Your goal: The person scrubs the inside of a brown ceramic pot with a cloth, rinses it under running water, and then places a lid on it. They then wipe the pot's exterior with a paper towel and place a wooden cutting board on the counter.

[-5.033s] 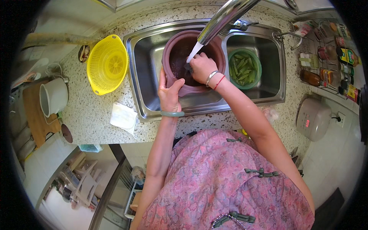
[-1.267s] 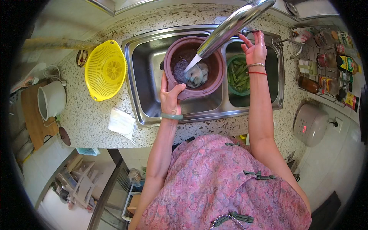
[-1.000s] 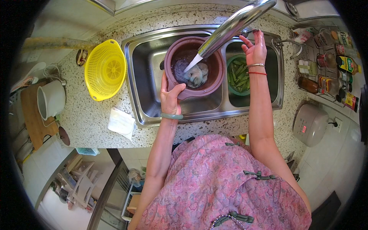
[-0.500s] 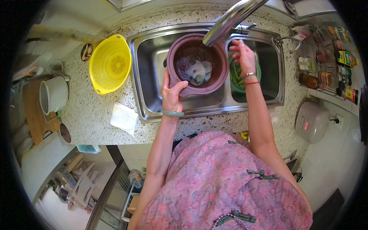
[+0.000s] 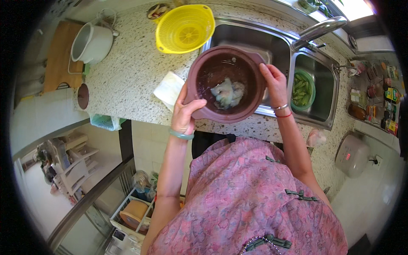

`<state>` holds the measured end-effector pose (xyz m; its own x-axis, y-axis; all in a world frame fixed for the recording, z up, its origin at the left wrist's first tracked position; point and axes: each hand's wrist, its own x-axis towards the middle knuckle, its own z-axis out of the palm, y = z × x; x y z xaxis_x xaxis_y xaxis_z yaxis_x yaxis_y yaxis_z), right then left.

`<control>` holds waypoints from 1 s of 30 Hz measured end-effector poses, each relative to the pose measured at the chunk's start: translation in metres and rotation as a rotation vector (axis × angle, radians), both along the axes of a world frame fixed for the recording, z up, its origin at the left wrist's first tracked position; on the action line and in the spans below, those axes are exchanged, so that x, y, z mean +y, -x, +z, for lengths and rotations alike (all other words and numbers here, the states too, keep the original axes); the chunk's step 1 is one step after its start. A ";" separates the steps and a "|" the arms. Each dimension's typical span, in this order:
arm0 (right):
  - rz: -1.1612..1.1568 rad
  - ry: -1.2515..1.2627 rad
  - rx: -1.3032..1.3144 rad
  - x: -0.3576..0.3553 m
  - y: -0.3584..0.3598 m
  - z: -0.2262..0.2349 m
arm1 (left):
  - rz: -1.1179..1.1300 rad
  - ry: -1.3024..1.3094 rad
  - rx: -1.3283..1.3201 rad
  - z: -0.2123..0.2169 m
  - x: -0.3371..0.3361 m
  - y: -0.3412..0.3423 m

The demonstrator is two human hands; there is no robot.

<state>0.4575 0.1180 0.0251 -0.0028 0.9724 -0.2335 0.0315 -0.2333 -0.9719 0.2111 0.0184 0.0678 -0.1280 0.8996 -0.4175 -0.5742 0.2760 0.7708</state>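
Observation:
I hold a round maroon pot [image 5: 204, 112] with both hands, lifted above the front edge of the left sink basin [image 5: 246, 38]. My left hand [image 5: 187, 112] grips its left rim and handle. My right hand [image 5: 274, 85] grips the right rim. Inside the pot lie pale whitish pieces of food [image 5: 227, 93] in a little water. The chrome tap [image 5: 316, 29] points over the divider between the basins, away from the pot.
A green bowl of green vegetables [image 5: 302, 89] sits in the right basin. A yellow colander [image 5: 185, 27], a folded white cloth [image 5: 169, 87], a white cooker pot [image 5: 91, 42] on a wooden board and a white rice cooker [image 5: 352, 155] stand on the speckled counter.
My right hand left the tap and took the pot's right rim. The pot came up out of the left basin toward me, held by both hands.

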 end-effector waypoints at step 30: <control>0.470 -0.399 -0.898 -0.031 0.268 -0.002 | -0.047 -0.050 0.502 -0.078 -0.016 0.209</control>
<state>0.1893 0.0874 0.0232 -0.3799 0.9250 -0.0035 0.7718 0.3149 -0.5524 0.0024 0.0027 -0.0098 -0.2608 0.9266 -0.2711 -0.1175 0.2482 0.9615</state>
